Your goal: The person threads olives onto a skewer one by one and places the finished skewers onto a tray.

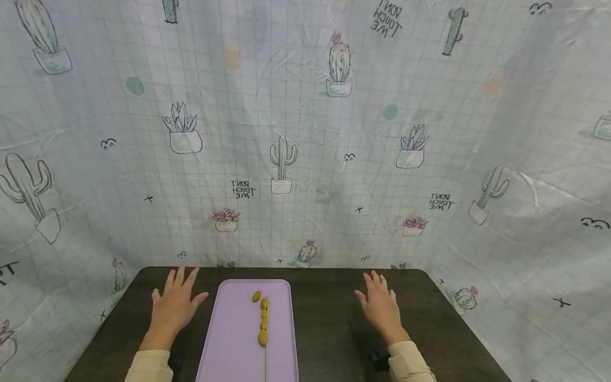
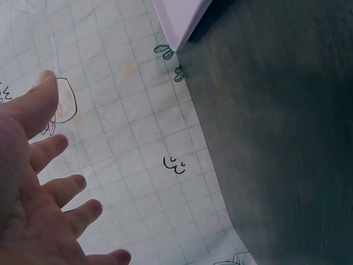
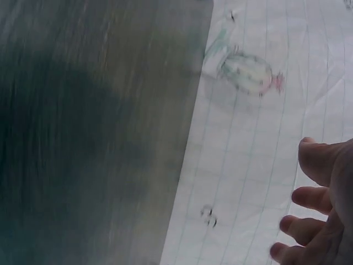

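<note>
On a lilac tray lies a thin wooden stick. Several small yellow-brown oval pieces, like small fruits, line up along its far part; I cannot tell whether they are threaded on it. One more oval piece lies apart, to the far left of the row. My left hand is held left of the tray with fingers spread and nothing in them. To the tray's right, my right hand is held with its fingers extended, holding nothing. Both wrist views show bare fingers away from any object.
The tray stands on a dark wooden table with rounded far corners. A pale grid-patterned curtain printed with cacti surrounds the table at the back and sides. Dark devices sit at both wrists, below light yellow sleeves.
</note>
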`<state>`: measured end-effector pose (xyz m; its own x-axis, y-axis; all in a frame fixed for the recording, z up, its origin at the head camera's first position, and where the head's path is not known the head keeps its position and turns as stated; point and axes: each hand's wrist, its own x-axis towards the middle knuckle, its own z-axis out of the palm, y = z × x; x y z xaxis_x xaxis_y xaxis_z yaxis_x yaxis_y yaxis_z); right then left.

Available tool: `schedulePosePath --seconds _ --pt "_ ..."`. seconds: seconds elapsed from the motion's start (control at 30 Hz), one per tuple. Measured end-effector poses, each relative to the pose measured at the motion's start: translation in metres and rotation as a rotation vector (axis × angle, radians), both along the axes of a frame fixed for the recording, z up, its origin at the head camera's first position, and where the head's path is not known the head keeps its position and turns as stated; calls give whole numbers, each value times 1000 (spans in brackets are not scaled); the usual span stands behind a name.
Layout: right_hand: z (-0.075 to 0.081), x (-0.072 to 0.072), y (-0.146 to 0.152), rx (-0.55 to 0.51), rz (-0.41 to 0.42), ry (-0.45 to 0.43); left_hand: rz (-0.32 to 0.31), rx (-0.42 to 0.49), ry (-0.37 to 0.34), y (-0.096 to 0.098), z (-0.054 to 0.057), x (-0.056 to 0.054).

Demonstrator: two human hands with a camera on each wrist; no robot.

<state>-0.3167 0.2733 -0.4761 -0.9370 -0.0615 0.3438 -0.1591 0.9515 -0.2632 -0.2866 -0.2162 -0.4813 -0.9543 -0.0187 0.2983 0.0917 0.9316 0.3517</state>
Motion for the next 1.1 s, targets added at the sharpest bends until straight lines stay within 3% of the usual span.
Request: schedulePosePath --seconds 0.23,0.43,0.6,0.7,0.87,1.1 --pt "-5 17 -46 -91 87 -62 -39 -20 -39 17 -1 -1" --pt "-12 45 -108 -163 296 -155 -100 11 -7 41 -7 -9" --pt "-25 67 -159 -176 399 -244 -142 28 -46 64 -16 -21" --pt "-35 76 -180 -192 402 -281 -157 35 -77 77 -21 -30" --pt "-47 82 -199 -251 329 -294 -141 51 -114 92 -26 -41" --pt "-51 82 -206 -272 287 -250 -89 55 -169 103 -31 -54"
